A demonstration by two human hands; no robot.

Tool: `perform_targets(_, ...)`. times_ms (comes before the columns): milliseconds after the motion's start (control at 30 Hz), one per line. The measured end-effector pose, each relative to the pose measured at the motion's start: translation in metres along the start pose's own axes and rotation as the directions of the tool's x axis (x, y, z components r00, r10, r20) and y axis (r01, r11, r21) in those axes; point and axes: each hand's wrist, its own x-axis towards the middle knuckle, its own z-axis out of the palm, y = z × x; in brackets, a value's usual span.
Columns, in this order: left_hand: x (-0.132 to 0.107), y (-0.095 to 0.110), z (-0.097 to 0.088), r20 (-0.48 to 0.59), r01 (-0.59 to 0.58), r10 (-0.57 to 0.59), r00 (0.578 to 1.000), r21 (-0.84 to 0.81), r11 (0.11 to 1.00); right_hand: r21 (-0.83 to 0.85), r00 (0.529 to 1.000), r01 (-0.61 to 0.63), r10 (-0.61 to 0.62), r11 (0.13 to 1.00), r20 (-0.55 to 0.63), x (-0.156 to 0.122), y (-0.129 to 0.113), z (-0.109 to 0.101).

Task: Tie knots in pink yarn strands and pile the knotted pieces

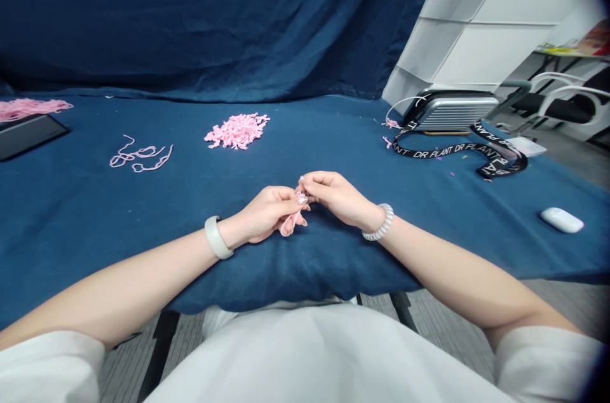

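Note:
Both hands meet over the front middle of the blue cloth. My left hand (pixel 274 212) pinches a thin pink ribbon (pixel 289 222) between thumb and fingers, with a loop hanging below its fingertips. My right hand (pixel 333 196) is closed at the ribbon's upper part, its thumb and forefinger pressed together there. The fingers hide most of the ribbon, so its exact shape where the hands meet cannot be made out. Beyond the hands lies a heap of small pink ribbon pieces (pixel 237 131). Left of that heap is a loose, curled pink string (pixel 140 154).
At the far left, a dark flat panel (pixel 32 135) lies beside a pink strand bundle (pixel 33 108). To the right are a ribbed silver case (pixel 452 112), a black lettered lanyard (pixel 448 152) and a white rounded case (pixel 562 220). A blue curtain (pixel 214 21) hangs behind.

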Motion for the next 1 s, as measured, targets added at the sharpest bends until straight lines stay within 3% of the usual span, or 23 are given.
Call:
perform_targets(167, -0.001, 0.001, 0.0, -0.011, 0.021, -0.021, 1.0, -0.006, 1.0, -0.399, 0.99, 0.133, -0.108, 0.907, 0.086, -0.005, -0.01, -0.001)
perform_targets(300, -0.001, 0.001, 0.0, -0.008, 0.026, -0.026, 1.0, 0.037, 0.999, -0.497, 0.975, 0.174, -0.077, 0.85, 0.209, -0.008, -0.016, -0.003)
perform_targets(433, -0.001, 0.0, 0.0, -0.011, 0.032, -0.032, 0.999, 0.058, 0.998, -0.498, 0.976, 0.151, -0.048, 0.854, 0.214, -0.008, -0.015, -0.003)
perform_targets(700, 0.0, -0.002, -0.001, -0.018, 0.036, -0.035, 0.999, 0.054, 0.998, -0.317, 0.984, 0.091, -0.037, 0.944, 0.173, -0.004, -0.005, -0.003)
perform_targets(1000, -0.001, 0.0, 0.001, -0.029, 0.044, -0.042, 0.999, 0.05, 0.998, -0.27, 0.994, 0.071, -0.045, 0.96, 0.104, -0.002, -0.004, 0.0)
